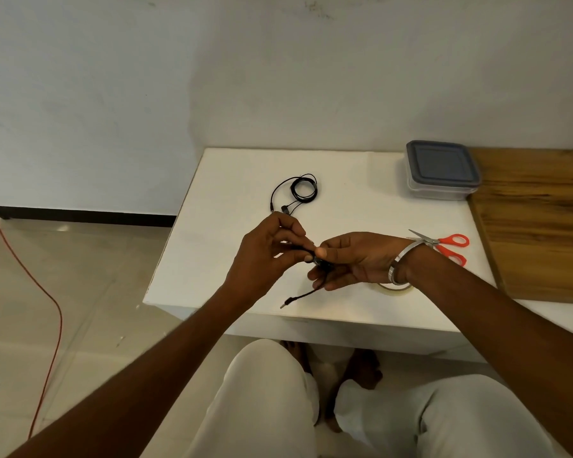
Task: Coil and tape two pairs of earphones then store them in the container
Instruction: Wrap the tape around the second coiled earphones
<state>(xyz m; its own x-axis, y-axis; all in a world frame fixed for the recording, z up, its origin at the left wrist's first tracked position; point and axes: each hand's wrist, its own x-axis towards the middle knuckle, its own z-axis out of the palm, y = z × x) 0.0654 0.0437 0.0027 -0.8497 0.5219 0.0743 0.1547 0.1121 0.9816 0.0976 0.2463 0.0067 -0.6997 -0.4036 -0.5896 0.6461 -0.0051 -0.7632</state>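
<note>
Above the white table (212, 259), my left hand (265, 256) and my right hand (354, 259) meet on a small coil of black earphones (320, 262). Both hands pinch it between thumb and fingers. Its cord end with the plug (286, 303) hangs down toward the table's front edge. A second pair of black earphones (296, 193) lies loosely coiled on the table behind my hands. The plastic container (442, 170) with a grey lid on it stands at the back right. A clear tape roll (396, 288) lies partly hidden under my right wrist.
Orange-handled scissors (444, 246) lie to the right of my right hand. A wooden board (540, 223) covers the table's right side. A red cord (43, 292) runs across the tiled floor on the left. My knees are below the table's front edge.
</note>
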